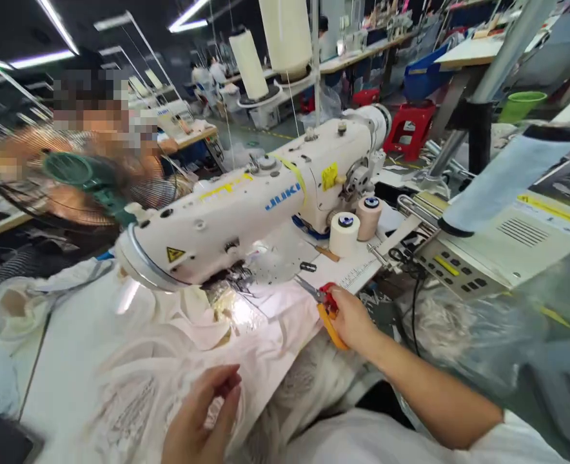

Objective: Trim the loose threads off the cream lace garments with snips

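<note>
Orange-and-red-handled scissors (322, 297) show slim grey metal blades (309, 287).

head-worn view, forward and down, close over the white cloth (270, 338)

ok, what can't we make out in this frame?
All in the head view:
Scissors: part of the handles, hidden by the right hand.
Left hand: its forearm is cut off by the bottom edge; can't tell whether the fingers pinch anything.
Sewing machine: needle, lost in blur and shadow under the head.
Control box: lettering, too small and blurred.
Big thread cone: top, cut off by the upper edge.
</note>
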`<control>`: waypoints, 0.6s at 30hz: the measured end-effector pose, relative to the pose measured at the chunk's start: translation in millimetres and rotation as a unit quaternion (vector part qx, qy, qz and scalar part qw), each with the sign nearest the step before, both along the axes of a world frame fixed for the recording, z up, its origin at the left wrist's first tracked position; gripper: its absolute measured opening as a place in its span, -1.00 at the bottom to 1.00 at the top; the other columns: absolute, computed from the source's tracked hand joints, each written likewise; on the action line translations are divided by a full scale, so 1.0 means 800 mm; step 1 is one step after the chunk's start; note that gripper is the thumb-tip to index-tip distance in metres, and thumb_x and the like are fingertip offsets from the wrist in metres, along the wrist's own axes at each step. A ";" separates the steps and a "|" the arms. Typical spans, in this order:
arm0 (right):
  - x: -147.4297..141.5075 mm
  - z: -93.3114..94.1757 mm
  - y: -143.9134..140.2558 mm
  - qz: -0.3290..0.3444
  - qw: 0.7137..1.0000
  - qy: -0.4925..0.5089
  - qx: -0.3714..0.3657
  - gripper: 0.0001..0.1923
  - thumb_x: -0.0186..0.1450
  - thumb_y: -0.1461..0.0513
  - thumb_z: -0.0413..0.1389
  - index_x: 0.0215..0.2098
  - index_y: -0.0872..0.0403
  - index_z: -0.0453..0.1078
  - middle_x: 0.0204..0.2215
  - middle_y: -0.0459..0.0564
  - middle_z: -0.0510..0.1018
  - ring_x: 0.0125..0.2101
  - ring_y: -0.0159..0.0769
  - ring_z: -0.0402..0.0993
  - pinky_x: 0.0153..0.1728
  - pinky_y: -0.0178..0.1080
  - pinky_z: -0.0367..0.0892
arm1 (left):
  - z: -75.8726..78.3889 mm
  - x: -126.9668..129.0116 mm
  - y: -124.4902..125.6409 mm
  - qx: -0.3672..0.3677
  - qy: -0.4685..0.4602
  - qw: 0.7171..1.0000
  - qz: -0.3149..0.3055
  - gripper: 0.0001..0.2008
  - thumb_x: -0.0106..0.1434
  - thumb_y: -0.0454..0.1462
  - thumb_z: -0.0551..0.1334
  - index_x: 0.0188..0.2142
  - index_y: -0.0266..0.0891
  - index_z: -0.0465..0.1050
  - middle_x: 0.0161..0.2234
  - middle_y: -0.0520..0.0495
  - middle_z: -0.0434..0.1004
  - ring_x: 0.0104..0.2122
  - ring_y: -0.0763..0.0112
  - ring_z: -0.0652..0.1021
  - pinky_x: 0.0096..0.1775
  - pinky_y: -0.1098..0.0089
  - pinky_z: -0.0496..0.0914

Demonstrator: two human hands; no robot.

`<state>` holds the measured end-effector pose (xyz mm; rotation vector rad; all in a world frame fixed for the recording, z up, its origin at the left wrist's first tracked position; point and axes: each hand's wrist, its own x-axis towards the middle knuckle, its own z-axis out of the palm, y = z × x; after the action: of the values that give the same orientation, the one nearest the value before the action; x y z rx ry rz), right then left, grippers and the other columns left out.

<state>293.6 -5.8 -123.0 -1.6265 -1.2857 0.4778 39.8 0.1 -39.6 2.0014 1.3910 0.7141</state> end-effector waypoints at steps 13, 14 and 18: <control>-0.003 -0.037 -0.058 -0.078 0.992 0.085 -0.042 -0.93 0.05 0.28 0.03 -0.44 0.04 0.25 -0.50 -0.03 0.46 -0.50 -0.27 0.39 -0.47 -0.26 0.36 | 0.005 0.132 0.063 -0.020 0.381 0.900 -0.212 -0.68 0.19 -0.10 0.19 -0.22 -0.31 0.48 -0.23 -0.21 0.53 -0.17 0.02 0.50 -0.20 0.10 0.40; -0.003 -0.042 -0.057 -0.078 0.992 0.091 -0.045 -0.93 0.05 0.28 0.04 -0.46 0.04 0.24 -0.51 -0.03 0.46 -0.51 -0.27 0.39 -0.48 -0.26 0.36 | 0.000 0.138 0.066 -0.015 0.385 0.897 -0.215 -0.73 0.18 -0.13 0.20 -0.26 -0.30 0.49 -0.26 -0.21 0.53 -0.19 0.01 0.49 -0.22 0.11 0.40; -0.002 -0.057 -0.056 -0.064 0.989 0.120 -0.060 -0.91 0.02 0.29 0.06 -0.49 0.02 0.22 -0.52 -0.07 0.45 -0.52 -0.29 0.38 -0.50 -0.28 0.34 | -0.017 0.152 0.072 0.000 0.383 0.903 -0.196 -0.83 0.24 -0.30 0.11 -0.27 -0.30 0.47 -0.18 -0.22 0.48 -0.14 0.11 0.47 -0.16 0.22 0.37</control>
<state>292.2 -50.9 -169.0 -1.6832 -0.9837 0.6601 161.5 57.8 -53.0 2.5863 1.2806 -0.3020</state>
